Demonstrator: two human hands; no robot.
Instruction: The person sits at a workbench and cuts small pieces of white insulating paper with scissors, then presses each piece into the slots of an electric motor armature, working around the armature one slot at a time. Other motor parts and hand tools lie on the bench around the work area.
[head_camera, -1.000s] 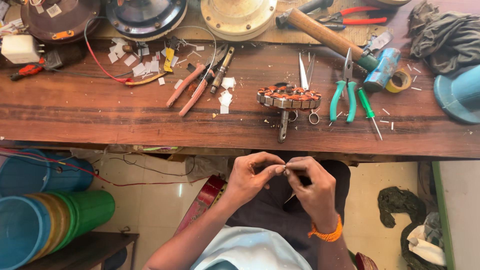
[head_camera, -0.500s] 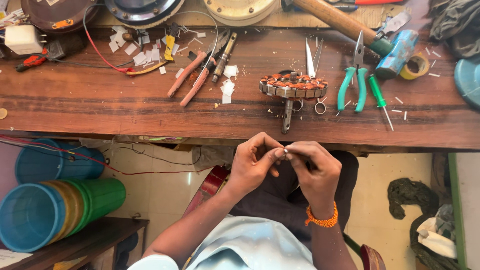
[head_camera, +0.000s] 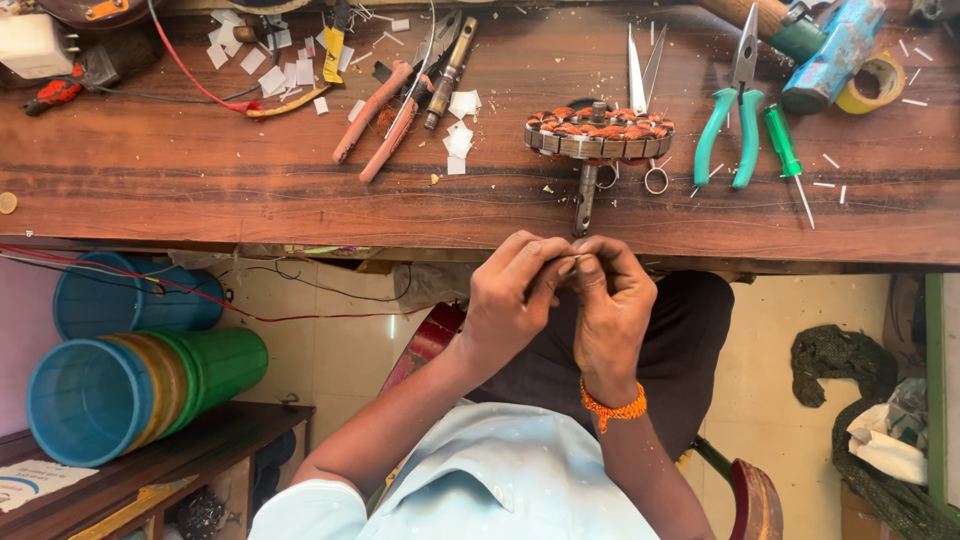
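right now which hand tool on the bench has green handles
The long-nose pliers, right of the copper-wound stator. The other pliers farther left have reddish-brown handles.

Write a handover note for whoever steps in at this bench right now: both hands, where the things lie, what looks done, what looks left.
Left hand and right hand: fingertips pinched together just below the bench edge, on something too small to make out.
Stator with copper windings: lies on the bench straight ahead, shaft towards the person, not touched.
Scissors lie behind it. Green-handled pliers and a green screwdriver lie to its right; two red-handled tools and paper scraps to its left.
Done: coils sit in the stator.
Left: the small piece is not yet at the stator; I cannot tell more.
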